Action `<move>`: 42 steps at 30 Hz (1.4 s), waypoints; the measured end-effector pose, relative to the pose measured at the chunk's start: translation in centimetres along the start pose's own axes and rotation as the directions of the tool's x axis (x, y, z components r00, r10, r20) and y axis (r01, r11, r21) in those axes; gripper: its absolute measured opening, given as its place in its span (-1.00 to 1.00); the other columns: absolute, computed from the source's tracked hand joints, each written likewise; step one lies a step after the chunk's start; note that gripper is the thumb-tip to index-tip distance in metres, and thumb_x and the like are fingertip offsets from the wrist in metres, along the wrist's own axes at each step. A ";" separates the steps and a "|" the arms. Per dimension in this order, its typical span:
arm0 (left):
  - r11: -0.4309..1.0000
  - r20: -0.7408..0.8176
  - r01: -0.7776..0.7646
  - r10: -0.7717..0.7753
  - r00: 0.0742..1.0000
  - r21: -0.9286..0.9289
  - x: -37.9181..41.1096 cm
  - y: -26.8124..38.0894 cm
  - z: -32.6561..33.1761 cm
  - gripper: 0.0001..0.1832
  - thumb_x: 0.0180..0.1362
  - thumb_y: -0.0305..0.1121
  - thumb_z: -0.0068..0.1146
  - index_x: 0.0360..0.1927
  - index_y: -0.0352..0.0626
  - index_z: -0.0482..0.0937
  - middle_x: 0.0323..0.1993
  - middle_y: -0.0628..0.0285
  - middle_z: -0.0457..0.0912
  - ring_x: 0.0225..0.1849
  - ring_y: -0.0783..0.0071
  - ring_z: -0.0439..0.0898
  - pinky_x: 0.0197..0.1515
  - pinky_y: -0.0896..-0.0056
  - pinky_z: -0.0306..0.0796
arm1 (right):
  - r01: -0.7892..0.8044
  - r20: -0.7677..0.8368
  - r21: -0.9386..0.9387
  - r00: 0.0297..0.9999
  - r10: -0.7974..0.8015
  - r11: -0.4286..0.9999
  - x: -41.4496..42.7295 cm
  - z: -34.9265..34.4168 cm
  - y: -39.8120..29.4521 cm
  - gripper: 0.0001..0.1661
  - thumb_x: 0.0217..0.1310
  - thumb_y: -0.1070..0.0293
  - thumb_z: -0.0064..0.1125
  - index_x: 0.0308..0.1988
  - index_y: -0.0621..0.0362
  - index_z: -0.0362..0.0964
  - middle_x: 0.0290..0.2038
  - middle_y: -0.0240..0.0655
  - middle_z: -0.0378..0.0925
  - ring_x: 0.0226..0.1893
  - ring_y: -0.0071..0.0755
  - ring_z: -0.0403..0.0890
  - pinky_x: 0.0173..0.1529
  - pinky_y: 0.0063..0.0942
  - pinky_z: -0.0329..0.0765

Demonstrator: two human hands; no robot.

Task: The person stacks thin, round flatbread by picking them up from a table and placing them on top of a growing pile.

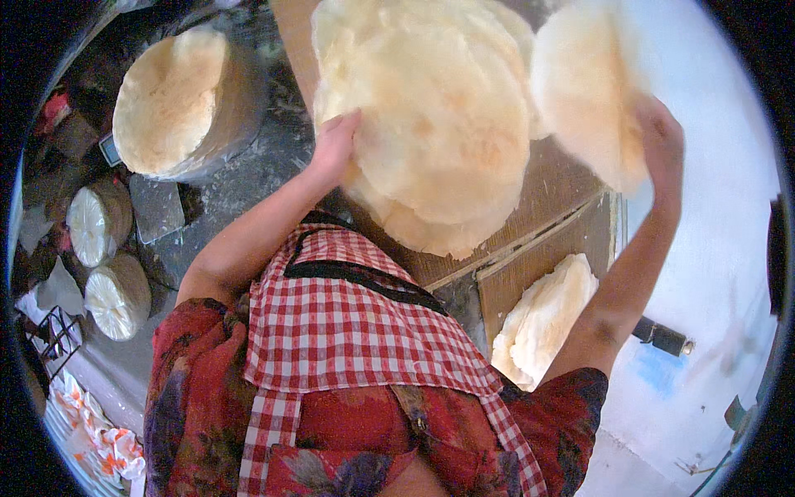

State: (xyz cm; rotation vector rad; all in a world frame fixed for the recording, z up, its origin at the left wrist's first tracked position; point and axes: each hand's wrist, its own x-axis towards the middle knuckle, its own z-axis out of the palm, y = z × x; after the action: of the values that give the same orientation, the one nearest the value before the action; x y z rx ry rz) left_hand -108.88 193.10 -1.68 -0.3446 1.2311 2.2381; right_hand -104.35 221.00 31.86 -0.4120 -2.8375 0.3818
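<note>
In front of me is a broad pile of thin, pale round flatbreads (435,124), with brown spots and uneven edges. My left hand (337,148) grips the pile's left edge, thumb on top; the other fingers are hidden. Off to the right, my right hand (663,140) holds the outer edge of a blurred flatbread (581,93). I cannot tell whether that is one sheet or a few together. Its left edge meets or overlaps the pile's right side. Below both lies a brown wooden board (546,180).
A tall flatbread stack (171,102) stands at upper left on a dark, floury surface (248,186). Two plastic-wrapped round packs, an upper pack (90,220) and a lower pack (112,301), sit below it. More flatbreads (546,323) lie by my right forearm. A white wall (720,248) bounds the right.
</note>
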 end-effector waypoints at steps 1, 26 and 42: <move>0.999 0.025 -0.033 0.032 0.999 0.019 -0.8 0.4 0.5 -0.72 0.09 -0.28 -0.09 -0.30 -0.34 0.43 -0.50 0.22 0.49 -0.49 0.51 0.45 -0.45 0.52 0.35 | 0.046 0.044 -0.222 0.998 -0.037 0.974 -0.7 1.5 -0.7 -0.64 0.13 0.18 -0.16 -0.22 0.20 0.41 -0.30 -0.08 0.50 -0.35 -0.08 0.53 -0.25 -0.29 0.43; 0.993 0.172 0.071 -0.087 0.981 0.097 -4.4 4.8 1.7 -0.57 0.08 -0.41 -0.10 0.05 -0.25 0.19 -0.28 0.05 0.50 -0.34 0.27 0.55 -0.26 0.35 0.45 | 0.065 0.241 0.080 0.967 -0.082 0.995 -5.0 13.1 -2.0 -0.81 0.06 0.38 -0.12 -0.34 0.19 0.40 -0.41 -0.14 0.48 -0.37 -0.18 0.50 -0.29 -0.32 0.43; 0.985 0.087 -0.046 0.032 0.996 0.169 -2.7 4.4 0.3 -0.66 -0.07 -0.60 -0.07 -0.13 -0.44 0.36 -0.27 0.05 0.50 -0.26 0.30 0.53 -0.22 0.44 0.44 | 0.518 0.371 -0.390 0.845 -0.385 0.761 -7.4 25.9 -8.9 -0.65 -0.07 0.46 -0.08 -0.22 0.44 0.30 -0.42 -0.02 0.47 -0.42 -0.25 0.56 -0.46 -0.41 0.50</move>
State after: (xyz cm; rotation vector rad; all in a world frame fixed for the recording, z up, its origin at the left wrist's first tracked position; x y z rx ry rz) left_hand -109.19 190.56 2.80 -0.1604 1.3835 2.1379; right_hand -106.83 204.76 8.70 0.2949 -3.1408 -0.4082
